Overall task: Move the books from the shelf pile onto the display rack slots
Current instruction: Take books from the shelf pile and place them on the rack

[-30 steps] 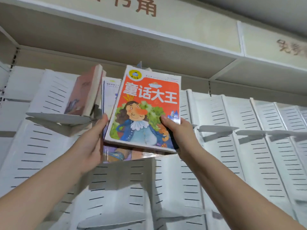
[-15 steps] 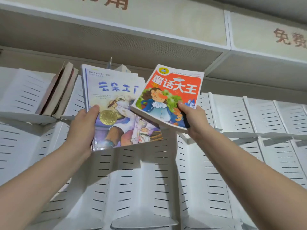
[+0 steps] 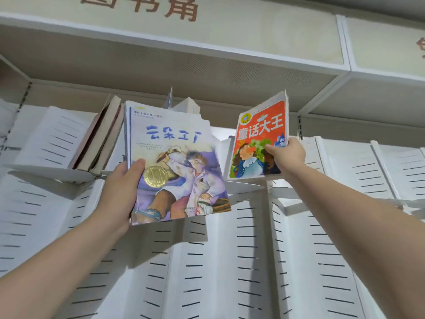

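Note:
My right hand (image 3: 286,156) grips an orange picture book (image 3: 259,137) by its right edge and holds it nearly upright, its bottom edge at a white rack ledge (image 3: 248,187). My left hand (image 3: 122,185) holds the pile of books (image 3: 174,162) at its lower left corner; the front one is a pale blue and purple book with a gold medal sticker. More book tops show behind it. The books beneath the front cover are mostly hidden.
Two or three brownish books (image 3: 101,137) lean in a slot on the left ledge (image 3: 48,172). White slotted rack panels (image 3: 241,261) fill the wall below and to the right. An overhead shelf (image 3: 184,65) with brown lettering runs close above the books.
My right hand has carried the orange book off the pile to the right and tipped it upright onto the rack ledge. The blue and purple cover underneath became fully visible.

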